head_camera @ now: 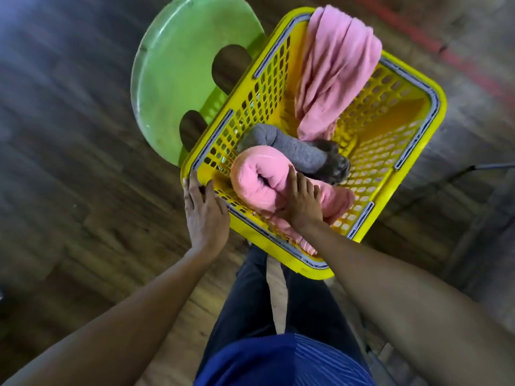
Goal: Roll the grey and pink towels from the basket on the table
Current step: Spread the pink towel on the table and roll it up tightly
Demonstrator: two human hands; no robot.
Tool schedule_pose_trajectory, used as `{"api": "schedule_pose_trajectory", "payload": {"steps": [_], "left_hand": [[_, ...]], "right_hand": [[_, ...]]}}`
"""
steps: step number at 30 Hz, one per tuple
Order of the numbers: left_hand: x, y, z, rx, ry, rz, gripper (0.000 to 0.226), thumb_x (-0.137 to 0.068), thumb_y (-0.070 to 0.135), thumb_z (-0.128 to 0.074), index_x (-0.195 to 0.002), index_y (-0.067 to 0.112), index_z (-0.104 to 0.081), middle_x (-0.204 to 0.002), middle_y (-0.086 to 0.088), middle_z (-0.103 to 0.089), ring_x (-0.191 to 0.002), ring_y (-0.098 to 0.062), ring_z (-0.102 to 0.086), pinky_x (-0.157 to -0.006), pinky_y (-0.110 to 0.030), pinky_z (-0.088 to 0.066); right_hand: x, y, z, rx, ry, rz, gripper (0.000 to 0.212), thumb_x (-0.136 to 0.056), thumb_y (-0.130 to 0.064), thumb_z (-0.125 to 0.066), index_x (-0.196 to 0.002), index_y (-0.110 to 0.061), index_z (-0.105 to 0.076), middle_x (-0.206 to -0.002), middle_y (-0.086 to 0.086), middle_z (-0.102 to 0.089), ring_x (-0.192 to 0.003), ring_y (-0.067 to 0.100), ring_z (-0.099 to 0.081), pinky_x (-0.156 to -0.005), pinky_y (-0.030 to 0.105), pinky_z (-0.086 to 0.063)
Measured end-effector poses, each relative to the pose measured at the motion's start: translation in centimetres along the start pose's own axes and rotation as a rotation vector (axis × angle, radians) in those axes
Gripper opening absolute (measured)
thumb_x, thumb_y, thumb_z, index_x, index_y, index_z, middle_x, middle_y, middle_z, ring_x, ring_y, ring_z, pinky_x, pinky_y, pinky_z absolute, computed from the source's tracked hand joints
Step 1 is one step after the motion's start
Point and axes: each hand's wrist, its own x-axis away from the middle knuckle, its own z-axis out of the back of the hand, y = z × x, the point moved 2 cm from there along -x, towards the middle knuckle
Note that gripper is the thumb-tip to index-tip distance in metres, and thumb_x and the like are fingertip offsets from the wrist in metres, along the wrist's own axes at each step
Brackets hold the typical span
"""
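Dark wood-plank floor (69, 140), blurred. One green plastic stool (178, 79), round seat with cut-outs. Red stripe (448, 52) on the floor, upper right.

I find free room inside the yellow basket (390, 129) along its right wall; the rolled pink towel (259, 182), grey towel roll (292, 151) and draped pink towel (331, 68) crowd its left

A yellow perforated plastic basket (390, 140) holds three towels. A rolled pink towel (256, 179) lies at the near corner. A rolled grey towel (295, 151) lies just behind, touching it. A loose pink towel (334, 65) drapes over the far rim.
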Motion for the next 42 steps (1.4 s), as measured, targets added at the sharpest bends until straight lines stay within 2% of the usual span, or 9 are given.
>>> {"api": "schedule_pose_trajectory", "payload": {"steps": [4, 9, 12, 16, 25, 29, 32, 38, 42], "left_hand": [[-0.1, 0.8, 0.6, -0.001, -0.010, 0.031, 0.039, -0.098, 0.015, -0.042, -0.136, 0.011, -0.049, -0.158, -0.014, -0.016, -0.147, -0.034, -0.010, -0.118, -0.047, -0.018], [-0.4, 3.9, 1.7, 0.024, -0.026, 0.036, 0.043, -0.089, 0.012, -0.050, -0.132, 0.012, -0.051, -0.143, -0.013, -0.042, -0.135, -0.035, -0.033, -0.111, -0.052, -0.028], [0.0, 7.9, 1.3, 0.070, -0.053, -0.055, 0.036, -0.085, 0.011, -0.053, -0.121, 0.012, -0.059, -0.126, -0.012, -0.057, -0.121, -0.035, -0.048, -0.100, -0.050, -0.040], [0.6, 14.5, -0.1, 0.116, -0.013, -0.072, 0.030, -0.083, 0.011, -0.055, -0.111, 0.015, -0.065, -0.111, -0.013, -0.066, -0.110, -0.036, -0.056, -0.099, -0.045, -0.039], [2.6, 31.1, -3.9, 0.256, 0.059, 0.027, 0.031, -0.077, 0.019, -0.048, -0.100, 0.015, -0.068, -0.097, -0.009, -0.071, -0.092, -0.033, -0.065, -0.078, -0.046, -0.052], [1.6, 36.1, -4.0, 0.279, 0.091, 0.026, 0.030, -0.078, 0.022, -0.046, -0.096, 0.011, -0.068, -0.096, -0.011, -0.070, -0.093, -0.034, -0.063, -0.079, -0.047, -0.050], [-0.3, 38.3, -3.8, 0.276, 0.112, 0.038, 0.028, -0.083, 0.025, -0.043, -0.094, 0.012, -0.065, -0.097, -0.009, -0.069, -0.093, -0.031, -0.061, -0.079, -0.046, -0.049], [-7.6, 38.9, -4.0, 0.322, 0.231, 0.110, 0.017, -0.095, 0.030, -0.055, -0.087, 0.018, -0.065, -0.087, 0.001, -0.066, -0.077, -0.018, -0.062, -0.066, -0.036, -0.051], [-12.6, 38.0, -5.0, 0.386, 0.288, 0.248, 0.020, -0.097, 0.028, -0.053, -0.087, 0.013, -0.064, -0.087, 0.000, -0.062, -0.077, -0.018, -0.058, -0.062, -0.026, -0.037]], "right_hand": [[-0.1, 0.8, 2.1, -0.170, -0.085, 0.011, 0.103, -0.082, -0.044, -0.068, -0.154, -0.026, 0.003, -0.155, 0.009, -0.019, -0.142, 0.031, -0.021, -0.114, 0.057, -0.022], [0.8, 3.2, 6.6, -0.438, -0.071, -0.007, 0.053, -0.083, -0.024, -0.067, -0.132, -0.010, -0.052, -0.124, 0.016, -0.056, -0.117, 0.032, -0.053, -0.096, 0.032, -0.041], [2.0, 6.0, 9.4, -0.590, -0.025, -0.037, 0.032, -0.084, -0.019, -0.066, -0.115, -0.012, -0.065, -0.102, 0.006, -0.069, -0.098, 0.022, -0.064, -0.076, 0.023, -0.041], [2.9, 10.7, 13.0, -0.687, 0.058, 0.049, 0.026, -0.086, -0.016, -0.067, -0.111, -0.013, -0.069, -0.105, 0.006, -0.072, -0.098, 0.020, -0.066, -0.088, 0.032, -0.050], [0.6, 24.0, 22.7, -0.674, 0.056, 0.234, 0.014, -0.089, -0.012, -0.062, -0.100, -0.015, -0.071, -0.085, -0.002, -0.066, -0.077, 0.012, -0.059, -0.063, 0.016, -0.036], [-1.4, 27.1, 26.7, -0.593, 0.095, 0.271, 0.015, -0.088, -0.014, -0.062, -0.100, -0.016, -0.072, -0.086, -0.005, -0.065, -0.079, 0.011, -0.059, -0.065, 0.021, -0.035], [-4.0, 27.5, 28.7, -0.580, 0.083, 0.299, 0.016, -0.087, -0.013, -0.062, -0.099, -0.016, -0.072, -0.088, -0.004, -0.067, -0.080, 0.010, -0.060, -0.071, 0.025, -0.042], [-11.1, 23.9, 32.1, -0.447, 0.024, 0.411, 0.016, -0.086, -0.014, -0.060, -0.096, -0.015, -0.072, -0.089, 0.001, -0.070, -0.079, 0.014, -0.061, -0.065, 0.021, -0.034], [-17.1, 19.9, 32.7, -0.304, 0.012, 0.509, 0.021, -0.086, -0.016, -0.058, -0.101, -0.015, -0.072, -0.101, 0.004, -0.072, -0.091, 0.020, -0.066, -0.071, 0.025, -0.044]]}}
